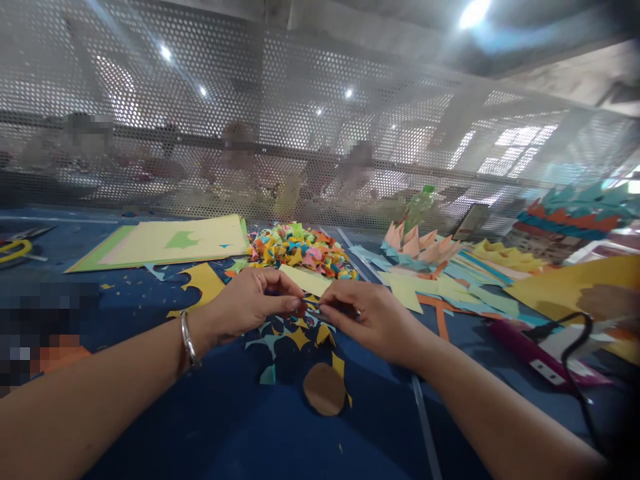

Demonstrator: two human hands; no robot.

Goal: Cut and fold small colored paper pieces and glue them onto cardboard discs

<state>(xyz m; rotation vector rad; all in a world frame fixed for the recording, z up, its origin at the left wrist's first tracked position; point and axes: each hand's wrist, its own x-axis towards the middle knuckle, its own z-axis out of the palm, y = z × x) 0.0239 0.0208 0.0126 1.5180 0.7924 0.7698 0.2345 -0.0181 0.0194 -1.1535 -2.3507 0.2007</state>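
Note:
Both hands meet over the middle of the table. My left hand (250, 300), with a silver bracelet (187, 339) at its wrist, is closed in a pinch. Opposite it, fingertips close to the left ones, my right hand (367, 313) pinches too. Whatever lies between the fingertips is too small and blurred to name. Under and in front of them are yellow paper scraps (299, 338) and light-blue paper scraps (267, 343). A brown cardboard disc (325, 389) lies nearer to me. Behind the fingers is a pale yellow paper strip (306, 280), partly hidden by the hands.
Beyond my hands rises a heap of coloured paper scraps (300, 250). Paper sheets (130, 240) are stacked at left, near yellow-handled scissors (15, 251). To the right are folded paper points (420, 247), a purple power strip (540, 357) and its black cable. A perforated metal screen (310, 100) stands behind.

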